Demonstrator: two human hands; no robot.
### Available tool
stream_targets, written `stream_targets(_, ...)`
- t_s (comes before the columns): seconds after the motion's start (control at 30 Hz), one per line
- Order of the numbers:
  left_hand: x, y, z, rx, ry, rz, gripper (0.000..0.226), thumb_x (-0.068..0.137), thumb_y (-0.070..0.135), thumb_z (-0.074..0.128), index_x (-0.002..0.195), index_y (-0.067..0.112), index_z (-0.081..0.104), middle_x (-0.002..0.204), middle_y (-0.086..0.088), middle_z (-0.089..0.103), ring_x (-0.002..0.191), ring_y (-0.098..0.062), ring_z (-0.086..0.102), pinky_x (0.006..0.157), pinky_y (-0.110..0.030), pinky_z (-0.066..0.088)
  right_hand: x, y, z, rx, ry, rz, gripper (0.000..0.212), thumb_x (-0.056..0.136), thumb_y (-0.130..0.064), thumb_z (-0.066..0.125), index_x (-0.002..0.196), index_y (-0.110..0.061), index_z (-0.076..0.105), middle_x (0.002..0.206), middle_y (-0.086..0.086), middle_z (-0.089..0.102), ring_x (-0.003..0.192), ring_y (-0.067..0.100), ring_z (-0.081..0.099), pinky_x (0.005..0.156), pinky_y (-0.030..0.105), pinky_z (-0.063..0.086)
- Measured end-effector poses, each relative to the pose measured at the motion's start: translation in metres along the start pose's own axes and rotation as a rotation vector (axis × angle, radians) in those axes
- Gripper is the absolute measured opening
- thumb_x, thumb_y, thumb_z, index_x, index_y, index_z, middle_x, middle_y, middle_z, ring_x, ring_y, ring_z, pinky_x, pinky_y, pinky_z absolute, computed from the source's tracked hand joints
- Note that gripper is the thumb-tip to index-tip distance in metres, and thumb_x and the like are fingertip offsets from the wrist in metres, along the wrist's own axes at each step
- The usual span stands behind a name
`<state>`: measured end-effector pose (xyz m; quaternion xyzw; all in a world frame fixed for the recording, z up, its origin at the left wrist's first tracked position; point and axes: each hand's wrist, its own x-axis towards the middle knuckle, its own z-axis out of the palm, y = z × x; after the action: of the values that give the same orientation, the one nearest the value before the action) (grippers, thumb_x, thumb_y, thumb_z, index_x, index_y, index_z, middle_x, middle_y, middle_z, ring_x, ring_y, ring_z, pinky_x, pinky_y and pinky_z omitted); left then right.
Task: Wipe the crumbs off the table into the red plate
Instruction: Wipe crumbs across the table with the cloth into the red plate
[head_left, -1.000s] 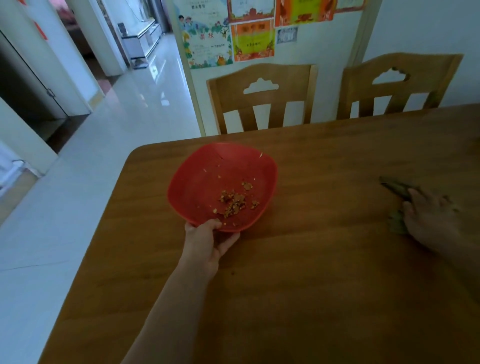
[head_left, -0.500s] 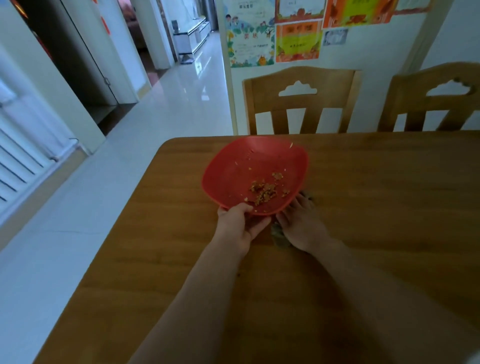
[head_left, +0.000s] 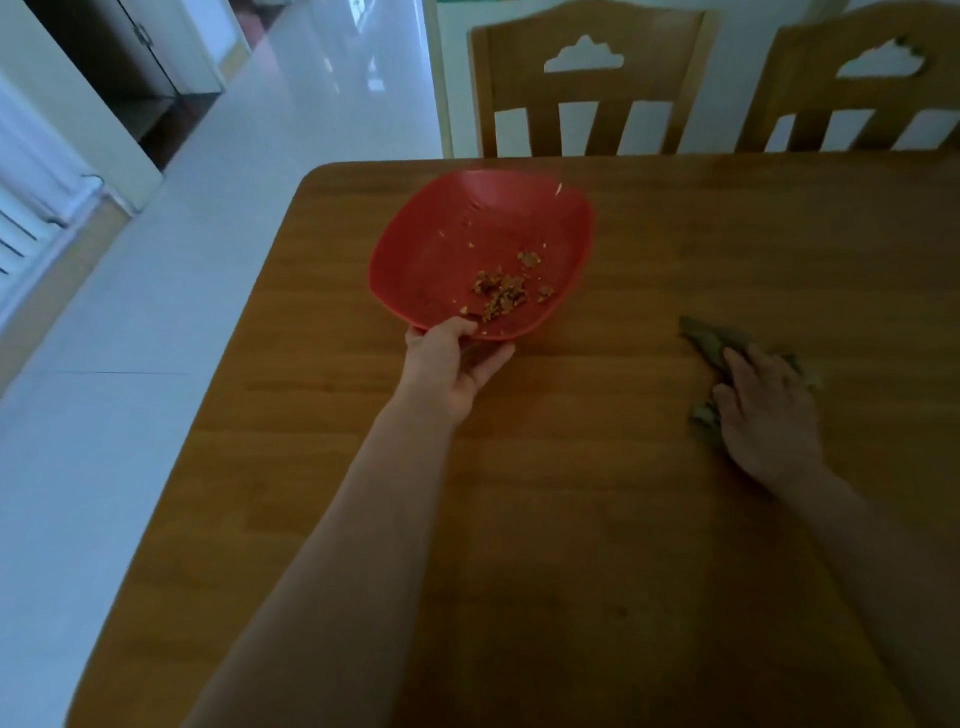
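The red plate (head_left: 447, 244) sits tilted on the wooden table (head_left: 571, 519) near its far left corner, with a small heap of brown crumbs (head_left: 506, 291) in its near part. My left hand (head_left: 452, 364) grips the plate's near rim, thumb on top and fingers underneath. My right hand (head_left: 763, 410) presses flat on a crumpled green cloth (head_left: 709, 340) on the table, well to the right of the plate. Most of the cloth is hidden under that hand.
Two wooden chairs (head_left: 587, 83) (head_left: 852, 88) stand against the table's far edge. The table's left edge drops to a pale tiled floor (head_left: 156, 312). A white radiator (head_left: 26, 208) is at the far left.
My right hand has slid the cloth away from the plate's rim to the right across the table. My left hand still holds the plate in about the same place.
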<state>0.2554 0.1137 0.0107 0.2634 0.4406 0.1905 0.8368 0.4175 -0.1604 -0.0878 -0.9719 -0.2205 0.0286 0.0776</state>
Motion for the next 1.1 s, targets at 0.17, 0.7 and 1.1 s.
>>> stream_targets(0.17, -0.027, 0.014, -0.028, -0.004, 0.008, 0.005, 0.055, 0.093, -0.009, 0.052, 0.143, 0.012, 0.041, 0.131, -0.02, 0.055, 0.099, -0.033, 0.065, 0.064, -0.047, 0.064, -0.06, -0.075, 0.007, 0.029, -0.059, -0.044, 0.056, 0.098, -0.044, 0.018, 0.147, -0.02, 0.027, 0.157, 0.005, 0.022, 0.144, 0.027, 0.016, 0.116, 0.047, 0.019)
stream_targets(0.7, -0.097, 0.029, -0.112, -0.053, 0.04, 0.028, 0.059, 0.094, -0.011, 0.05, 0.145, 0.015, 0.038, 0.138, -0.021, 0.051, 0.103, -0.036, 0.062, 0.068, -0.048, 0.064, -0.172, -0.172, 0.014, 0.055, -0.265, -0.438, 0.066, 0.09, -0.059, 0.003, 0.149, -0.033, 0.015, 0.16, -0.008, 0.005, 0.147, 0.016, -0.001, 0.118, 0.043, 0.01)
stream_targets(1.1, -0.128, -0.008, -0.135, 0.008, 0.035, -0.066, 0.066, 0.094, -0.011, 0.05, 0.149, 0.024, 0.036, 0.143, -0.015, 0.043, 0.119, -0.038, 0.054, 0.066, -0.047, 0.064, -0.206, -0.072, -0.007, 0.058, -0.196, 0.155, 0.058, 0.098, -0.048, 0.019, 0.15, -0.024, 0.012, 0.16, 0.002, 0.005, 0.146, 0.026, 0.001, 0.117, 0.047, 0.009)
